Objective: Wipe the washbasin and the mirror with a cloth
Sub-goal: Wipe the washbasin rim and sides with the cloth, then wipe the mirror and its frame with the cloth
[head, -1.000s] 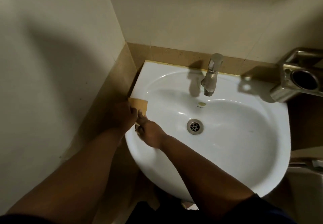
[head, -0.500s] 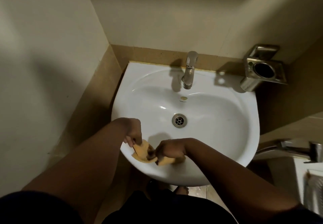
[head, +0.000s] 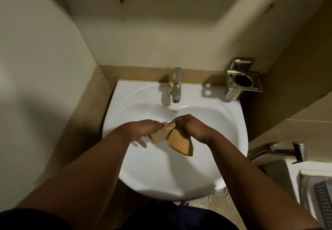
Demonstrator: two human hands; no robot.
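Observation:
A white washbasin [head: 212, 133] is fixed in a wall corner, with a steel tap [head: 177, 84] at its back. Over the middle of the bowl I hold a folded orange-tan cloth [head: 179, 141] with both hands. My left hand [head: 143, 130] grips the cloth's left fold, one finger stretched out below. My right hand [head: 190, 125] pinches the cloth from the right, and a flap hangs down beneath it. The hands and cloth hide the drain. No mirror is in view.
A steel tumbler holder [head: 242, 82] is mounted on the wall at the basin's back right. A hand sprayer [head: 280, 151] sticks out at the right, with a perforated metal rack [head: 318, 197] below it. Walls close in on the left and behind.
Both hands have carried the cloth from the basin's left rim, past the front edge, to above the middle of the bowl. The cloth is now more unfolded. The view has pulled back.

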